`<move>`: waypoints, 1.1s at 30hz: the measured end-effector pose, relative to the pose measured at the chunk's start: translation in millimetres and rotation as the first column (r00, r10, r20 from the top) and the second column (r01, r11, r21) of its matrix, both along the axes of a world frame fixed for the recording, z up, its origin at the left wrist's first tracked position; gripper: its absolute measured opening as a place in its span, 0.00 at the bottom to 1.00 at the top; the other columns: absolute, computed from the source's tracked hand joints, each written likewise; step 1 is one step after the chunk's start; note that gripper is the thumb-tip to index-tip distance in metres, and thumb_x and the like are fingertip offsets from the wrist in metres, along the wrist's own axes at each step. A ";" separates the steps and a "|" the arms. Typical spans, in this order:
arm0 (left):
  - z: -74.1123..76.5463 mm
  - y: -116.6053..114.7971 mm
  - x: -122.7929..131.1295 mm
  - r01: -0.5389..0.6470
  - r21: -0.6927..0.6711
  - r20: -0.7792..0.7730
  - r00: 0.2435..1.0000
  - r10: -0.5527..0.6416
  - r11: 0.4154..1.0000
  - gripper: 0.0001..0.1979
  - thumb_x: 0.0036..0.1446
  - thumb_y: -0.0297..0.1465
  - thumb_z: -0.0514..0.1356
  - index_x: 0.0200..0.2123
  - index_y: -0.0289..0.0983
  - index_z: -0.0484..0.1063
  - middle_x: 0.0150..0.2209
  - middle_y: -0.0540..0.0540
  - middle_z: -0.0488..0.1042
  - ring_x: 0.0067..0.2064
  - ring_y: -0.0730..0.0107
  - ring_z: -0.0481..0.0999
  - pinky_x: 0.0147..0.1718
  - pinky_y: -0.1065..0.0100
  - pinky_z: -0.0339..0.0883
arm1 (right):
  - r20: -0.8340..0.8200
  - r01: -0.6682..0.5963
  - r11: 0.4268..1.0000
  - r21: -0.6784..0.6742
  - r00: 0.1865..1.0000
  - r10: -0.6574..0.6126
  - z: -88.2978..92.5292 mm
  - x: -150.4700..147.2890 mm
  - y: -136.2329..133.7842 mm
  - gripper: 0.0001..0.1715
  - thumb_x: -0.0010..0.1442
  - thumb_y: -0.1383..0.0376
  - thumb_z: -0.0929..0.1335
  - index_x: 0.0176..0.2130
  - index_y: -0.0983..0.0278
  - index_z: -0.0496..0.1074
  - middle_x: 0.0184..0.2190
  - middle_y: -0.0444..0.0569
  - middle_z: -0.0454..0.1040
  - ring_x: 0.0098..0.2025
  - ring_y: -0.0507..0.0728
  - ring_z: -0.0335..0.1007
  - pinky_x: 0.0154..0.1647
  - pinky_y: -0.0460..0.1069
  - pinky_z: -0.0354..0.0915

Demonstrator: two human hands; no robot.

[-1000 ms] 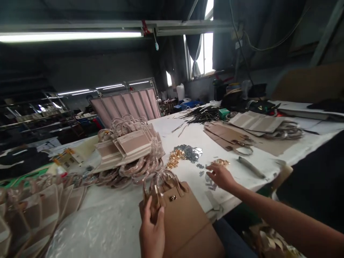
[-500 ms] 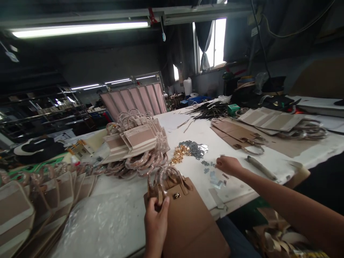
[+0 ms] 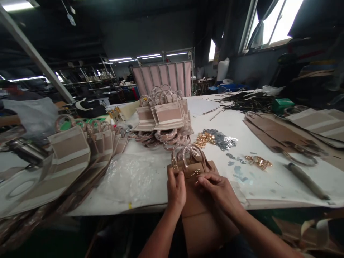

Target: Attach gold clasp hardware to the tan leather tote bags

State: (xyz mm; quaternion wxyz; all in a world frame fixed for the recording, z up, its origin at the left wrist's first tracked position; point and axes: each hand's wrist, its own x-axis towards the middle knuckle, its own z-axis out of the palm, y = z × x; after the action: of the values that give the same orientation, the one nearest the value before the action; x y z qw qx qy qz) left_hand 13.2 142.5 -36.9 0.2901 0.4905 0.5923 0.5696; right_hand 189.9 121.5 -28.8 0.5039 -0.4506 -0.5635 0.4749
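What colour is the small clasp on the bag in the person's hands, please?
The clasp is gold, on a tan bag; the head view shows it.

bare table (image 3: 271, 184) right of the bag (image 3: 199, 215), bag stacks (image 3: 77, 154) left

Matt tan bag (image 3: 199, 215), glossy handles (image 3: 188, 154)

Bag (image 3: 200, 218) on table's (image 3: 268, 186) near edge, stacked bags (image 3: 168, 114) behind, metal fittings (image 3: 258, 162) to its right
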 end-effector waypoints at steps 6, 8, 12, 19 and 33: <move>-16.8 -8.5 -16.0 -0.017 -0.067 0.309 0.950 0.037 0.998 0.30 0.59 0.41 0.61 0.62 0.36 0.66 0.55 0.38 0.78 0.56 0.53 0.77 0.55 0.58 0.69 | 0.136 0.125 0.977 0.171 0.980 -0.149 -22.7 -37.6 7.3 0.21 0.64 0.49 0.74 0.49 0.58 0.83 0.40 0.50 0.83 0.41 0.65 0.81 0.42 0.59 0.78; -18.1 -12.4 -18.2 0.013 -0.134 0.485 0.873 0.054 0.991 0.33 0.56 0.40 0.64 0.63 0.35 0.67 0.57 0.36 0.79 0.57 0.53 0.79 0.55 0.58 0.70 | 0.231 0.084 0.968 0.238 0.963 -0.140 -22.0 -36.4 8.8 0.18 0.65 0.53 0.73 0.50 0.57 0.83 0.44 0.50 0.83 0.47 0.66 0.80 0.49 0.60 0.77; -11.6 -19.0 -15.9 0.102 -0.154 0.670 0.742 0.028 0.983 0.30 0.55 0.37 0.65 0.60 0.36 0.71 0.48 0.41 0.83 0.47 0.56 0.83 0.47 0.61 0.73 | 0.368 0.028 0.962 0.272 0.920 -0.131 -14.2 -31.7 6.3 0.10 0.66 0.55 0.71 0.42 0.57 0.81 0.41 0.48 0.82 0.44 0.65 0.79 0.45 0.58 0.75; -7.6 -15.9 -6.0 0.053 -0.021 0.604 0.796 -0.029 0.998 0.20 0.60 0.41 0.62 0.52 0.37 0.76 0.50 0.42 0.82 0.54 0.56 0.79 0.55 0.61 0.69 | 0.222 0.120 0.970 0.211 0.961 -0.167 -13.0 -42.9 7.7 0.16 0.66 0.48 0.73 0.38 0.57 0.77 0.35 0.47 0.79 0.37 0.64 0.76 0.39 0.56 0.73; -16.9 -20.2 0.6 0.079 0.006 0.630 0.774 -0.065 0.997 0.17 0.64 0.40 0.62 0.52 0.37 0.76 0.48 0.42 0.81 0.53 0.56 0.79 0.54 0.60 0.70 | 0.343 0.129 0.940 0.316 0.908 -0.240 -15.5 -51.9 9.1 0.11 0.68 0.57 0.72 0.48 0.58 0.80 0.40 0.47 0.82 0.39 0.60 0.80 0.40 0.52 0.74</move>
State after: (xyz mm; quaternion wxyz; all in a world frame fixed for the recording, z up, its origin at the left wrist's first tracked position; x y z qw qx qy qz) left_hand 13.8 122.3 -53.9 0.4978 0.2912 0.4479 0.6832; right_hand 138.0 130.5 -44.3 0.4893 -0.5073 -0.6665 0.2430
